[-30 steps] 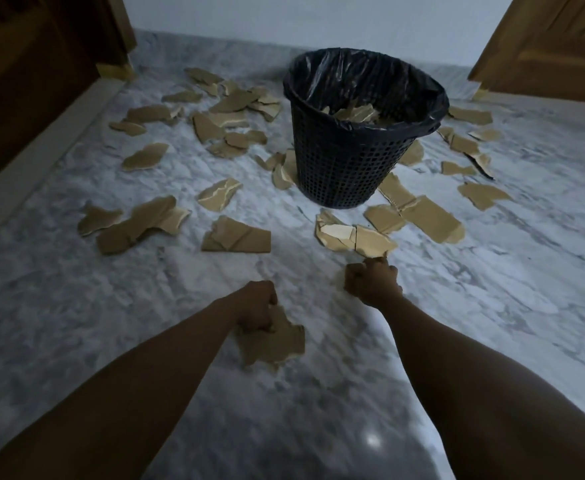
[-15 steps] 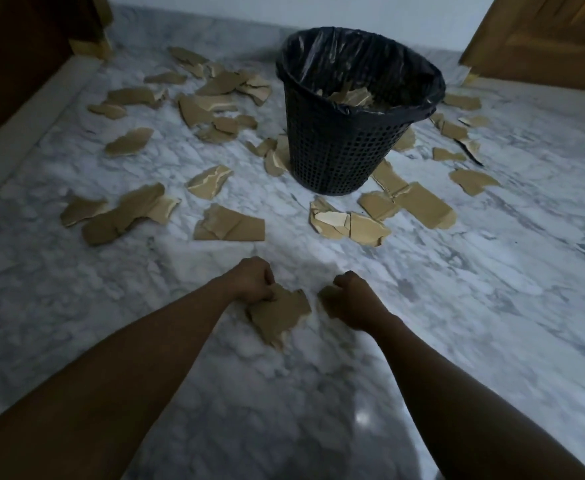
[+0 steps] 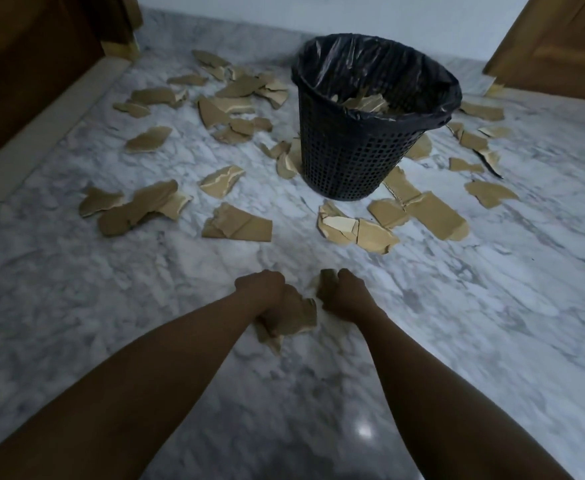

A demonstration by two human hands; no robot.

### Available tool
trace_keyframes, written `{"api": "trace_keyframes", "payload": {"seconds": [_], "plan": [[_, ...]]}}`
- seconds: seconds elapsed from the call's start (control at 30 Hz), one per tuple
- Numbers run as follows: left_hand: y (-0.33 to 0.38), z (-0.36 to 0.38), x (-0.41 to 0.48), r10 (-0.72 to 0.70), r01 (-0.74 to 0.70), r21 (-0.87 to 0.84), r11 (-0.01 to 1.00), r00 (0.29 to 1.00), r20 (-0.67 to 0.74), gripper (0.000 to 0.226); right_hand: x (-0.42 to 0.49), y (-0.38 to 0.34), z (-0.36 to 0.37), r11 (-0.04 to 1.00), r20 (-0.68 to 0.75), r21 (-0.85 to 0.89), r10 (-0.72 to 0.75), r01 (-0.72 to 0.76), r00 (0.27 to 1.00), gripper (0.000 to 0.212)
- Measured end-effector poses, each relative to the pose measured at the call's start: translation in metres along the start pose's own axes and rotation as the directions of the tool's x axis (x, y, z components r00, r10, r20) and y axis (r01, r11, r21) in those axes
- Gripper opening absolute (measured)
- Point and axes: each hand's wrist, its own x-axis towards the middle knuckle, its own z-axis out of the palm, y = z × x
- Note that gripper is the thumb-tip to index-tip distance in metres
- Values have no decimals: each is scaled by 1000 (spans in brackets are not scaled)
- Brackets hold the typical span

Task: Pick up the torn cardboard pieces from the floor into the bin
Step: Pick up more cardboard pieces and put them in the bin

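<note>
A black mesh bin with a black liner stands on the marble floor, with some cardboard pieces inside. Several torn brown cardboard pieces lie scattered around it, the nearest being a cracked one and a folded one. My left hand grips a wad of cardboard just above the floor. My right hand is beside it, almost touching. Its fingers are curled round a small scrap that barely shows.
A dark wooden door and a pale threshold strip run along the left. Another wooden door stands at the back right, against a white wall. More cardboard pieces lie left and right of the bin.
My right hand has drawn back from the cracked piece near the bin and come in beside my left hand. My left hand has lifted its cardboard slightly forward.
</note>
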Motion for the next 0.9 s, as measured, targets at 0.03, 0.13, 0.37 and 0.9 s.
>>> {"api": "trace_keyframes", "payload": {"seconds": [0.03, 0.13, 0.37, 0.9], "plan": [[2, -4, 0, 1, -4, 50, 999, 998, 64, 52, 4, -2, -4, 1000, -19, 17, 1, 0, 1000, 46], [6, -14, 4, -17, 4, 102, 995, 991, 136, 71, 27, 10, -20, 974, -110, 224, 70, -44, 991, 34], [5, -16, 27, -22, 24, 107, 994, 1000, -15, 64, 116, 65, -63, 970, -63, 83, 235, -230, 970, 96], [12, -21, 27, 1, 4, 119, 993, 999, -38, 61, 84, 65, -9, 965, -401, -263, -122, 13, 908, 57]]}}
